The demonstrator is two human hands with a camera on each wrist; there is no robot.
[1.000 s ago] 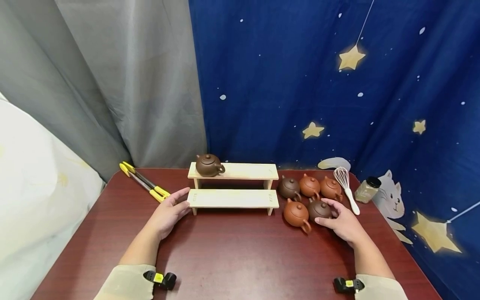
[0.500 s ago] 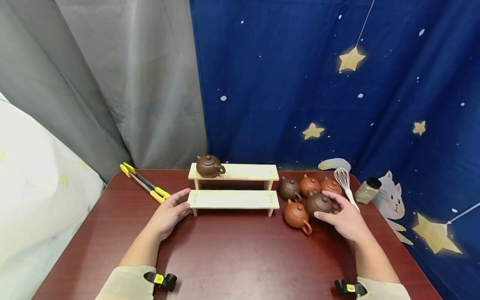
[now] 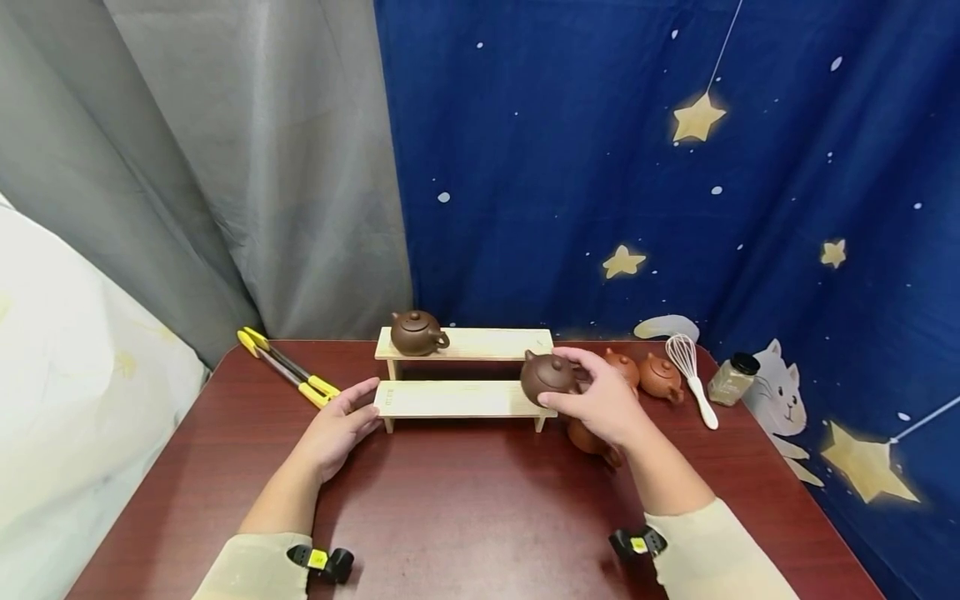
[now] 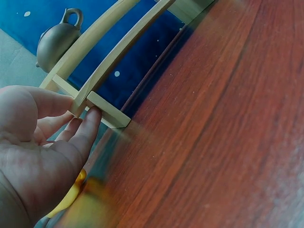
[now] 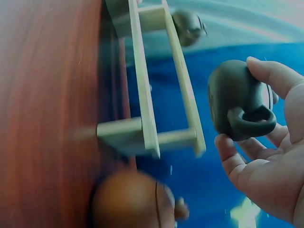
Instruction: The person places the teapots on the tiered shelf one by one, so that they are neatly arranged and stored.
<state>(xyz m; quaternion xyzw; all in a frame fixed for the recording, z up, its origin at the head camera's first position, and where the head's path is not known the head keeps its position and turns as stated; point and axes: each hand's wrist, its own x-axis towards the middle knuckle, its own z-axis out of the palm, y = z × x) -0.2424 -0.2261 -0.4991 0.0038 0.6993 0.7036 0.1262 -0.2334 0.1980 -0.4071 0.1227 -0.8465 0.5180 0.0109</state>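
My right hand (image 3: 611,408) holds a dark brown clay teapot (image 3: 546,377) by its sides, over the right end of the stand's lower plank. In the right wrist view the teapot (image 5: 237,97) is in the air, its loop handle toward the camera, thumb and fingers on opposite sides. At the left end of the two-step wooden stand (image 3: 457,398), my left hand (image 3: 336,437) pinches the lower plank; the left wrist view shows thumb and fingertips at the plank's end (image 4: 85,97) and leg. Another dark teapot (image 3: 416,333) sits at the left on the upper plank.
Reddish-brown teapots (image 3: 660,379) stand right of the stand, one (image 3: 588,439) partly behind my right hand. A white-handled whisk (image 3: 693,379) and a black-lidded jar (image 3: 735,379) lie farther right. Yellow-tipped tongs (image 3: 288,367) lie at the left. Curtains hang behind the table (image 3: 450,517).
My right hand has lifted the dark teapot from the group on the right and carried it left to the stand. My left hand stays at the plank's end.
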